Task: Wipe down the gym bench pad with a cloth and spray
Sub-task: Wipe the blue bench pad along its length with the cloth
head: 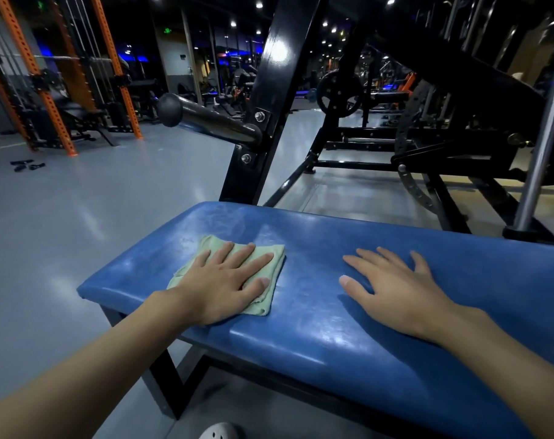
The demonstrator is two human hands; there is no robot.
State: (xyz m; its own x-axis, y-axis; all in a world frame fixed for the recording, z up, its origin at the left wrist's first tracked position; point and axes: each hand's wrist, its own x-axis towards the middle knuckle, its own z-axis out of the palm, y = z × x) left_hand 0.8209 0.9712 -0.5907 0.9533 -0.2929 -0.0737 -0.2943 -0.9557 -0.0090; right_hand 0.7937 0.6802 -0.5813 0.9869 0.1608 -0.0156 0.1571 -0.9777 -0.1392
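Note:
The blue bench pad [317, 242] stretches across the lower middle of the head view, its surface streaked and shiny. A folded pale green cloth [274, 256] lies on the pad's left part. My left hand [225, 283] presses flat on the cloth with straight, spread fingers. My right hand [393, 286] rests flat on the bare pad further right, fingers spread, holding nothing. No spray bottle is in view.
A black steel upright [269, 99] with a chrome peg [206, 120] rises just behind the pad. A black machine frame [428, 147] stands to the right. Orange racks [57, 99] stand far left. Grey floor [79, 217] surrounds the bench. A white shoe [218, 431] shows at the bottom.

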